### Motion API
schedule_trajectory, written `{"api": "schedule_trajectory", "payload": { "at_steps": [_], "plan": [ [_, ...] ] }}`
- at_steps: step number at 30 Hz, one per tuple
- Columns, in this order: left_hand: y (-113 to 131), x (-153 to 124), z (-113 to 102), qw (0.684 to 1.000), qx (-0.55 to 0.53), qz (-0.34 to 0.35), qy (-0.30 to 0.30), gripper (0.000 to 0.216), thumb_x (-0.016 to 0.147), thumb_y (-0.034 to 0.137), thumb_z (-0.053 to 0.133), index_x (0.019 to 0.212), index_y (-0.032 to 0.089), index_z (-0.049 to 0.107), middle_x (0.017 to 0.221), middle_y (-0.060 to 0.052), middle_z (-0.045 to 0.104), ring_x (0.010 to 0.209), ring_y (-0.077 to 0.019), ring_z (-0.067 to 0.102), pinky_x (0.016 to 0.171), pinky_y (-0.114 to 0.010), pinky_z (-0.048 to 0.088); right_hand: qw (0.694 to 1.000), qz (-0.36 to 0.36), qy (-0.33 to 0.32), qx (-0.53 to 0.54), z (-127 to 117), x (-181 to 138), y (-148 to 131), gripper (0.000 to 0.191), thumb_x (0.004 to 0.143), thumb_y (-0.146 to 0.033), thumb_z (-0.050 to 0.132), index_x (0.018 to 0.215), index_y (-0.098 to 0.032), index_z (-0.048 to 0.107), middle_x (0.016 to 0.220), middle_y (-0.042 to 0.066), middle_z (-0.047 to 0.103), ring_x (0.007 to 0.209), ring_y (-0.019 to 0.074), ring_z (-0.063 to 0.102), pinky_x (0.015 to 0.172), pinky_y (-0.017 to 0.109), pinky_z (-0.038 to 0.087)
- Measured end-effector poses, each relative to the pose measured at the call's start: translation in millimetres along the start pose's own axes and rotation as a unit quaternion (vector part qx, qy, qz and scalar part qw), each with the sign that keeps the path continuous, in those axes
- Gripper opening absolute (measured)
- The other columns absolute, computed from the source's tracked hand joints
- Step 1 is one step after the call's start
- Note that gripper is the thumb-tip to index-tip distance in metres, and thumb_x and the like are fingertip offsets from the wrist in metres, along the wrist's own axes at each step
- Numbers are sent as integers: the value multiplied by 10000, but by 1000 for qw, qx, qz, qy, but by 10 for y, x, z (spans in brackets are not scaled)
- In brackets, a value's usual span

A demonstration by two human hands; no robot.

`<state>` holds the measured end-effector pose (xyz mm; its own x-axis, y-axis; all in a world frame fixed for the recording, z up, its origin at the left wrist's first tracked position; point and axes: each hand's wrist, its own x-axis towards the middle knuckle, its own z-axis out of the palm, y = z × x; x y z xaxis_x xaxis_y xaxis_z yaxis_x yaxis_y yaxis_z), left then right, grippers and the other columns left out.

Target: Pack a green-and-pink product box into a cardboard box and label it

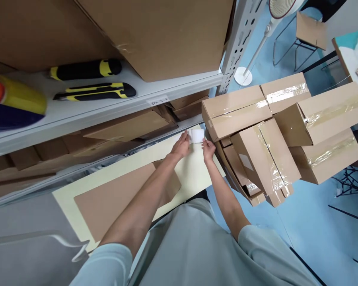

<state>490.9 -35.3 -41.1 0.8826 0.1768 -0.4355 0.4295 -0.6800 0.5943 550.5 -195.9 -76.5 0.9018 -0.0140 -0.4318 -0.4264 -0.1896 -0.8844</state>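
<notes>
So the white paper piece (pixel 197 136) is sitting over the far right end of the pale board (pixel 195 171), and both hands are working on it. The left hand (pixel 181 145) is reaching in along its left edge, fingers lying close together – can't tell from here whether they're pinching or just pressing. The right hand (pixel 208 150) is curling in at the near right corner, thumb and fingers narrowed and looking like they're holding that corner.

For handling it well, I'd be keeping the left fingers light but firm so the piece isn't skating around, and letting the right fingertips do the fine bit. There's a line running across the piece toward its left side – fold or edge, can't tell – so I'd be keeping any pull even on both sides of it and avoiding twisting. Thin-looking stuff is probably creasing fast if you're yanking one corner.

Also watch the elbows: the left forearm is passing over the brown cardboard sheet (pixel 113 202), and the stacked boxes (pixel 238 107) are crowding the right hand.
</notes>
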Motion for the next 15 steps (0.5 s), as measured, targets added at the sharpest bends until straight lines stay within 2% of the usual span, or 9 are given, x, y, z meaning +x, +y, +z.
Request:
{"api": "schedule_trajectory", "payload": {
  "at_steps": [7,10,15],
  "plan": [
    [3,242,-39,994,83,29,-60,993,803,111,682,1761,134,425,1898,-170,283,1705,-361,372,1365,-453,393,1000,6,11,12,-43,31,132,340,984,-520,701,893,-193,698,825,45,788,772,176,749,671,256,624],
    [0,286,-24,993,96,29,-63,955,811,137,686,1739,122,463,1884,-184,315,1684,-370,380,1337,-473,433,1000,6,20,11,-83,27,182,386,980,-576,684,876,-205,676,855,65,804,792,188,762,655,260,623],
    [-19,339,-14,990,118,26,-72,952,815,130,645,1744,81,443,1885,-192,306,1682,-364,362,1310,-475,465,1000,-4,24,2,-148,5,279,405,997,-607,626,890,-217,650,860,82,796,788,196,764,644,269,614]
  ]
}}
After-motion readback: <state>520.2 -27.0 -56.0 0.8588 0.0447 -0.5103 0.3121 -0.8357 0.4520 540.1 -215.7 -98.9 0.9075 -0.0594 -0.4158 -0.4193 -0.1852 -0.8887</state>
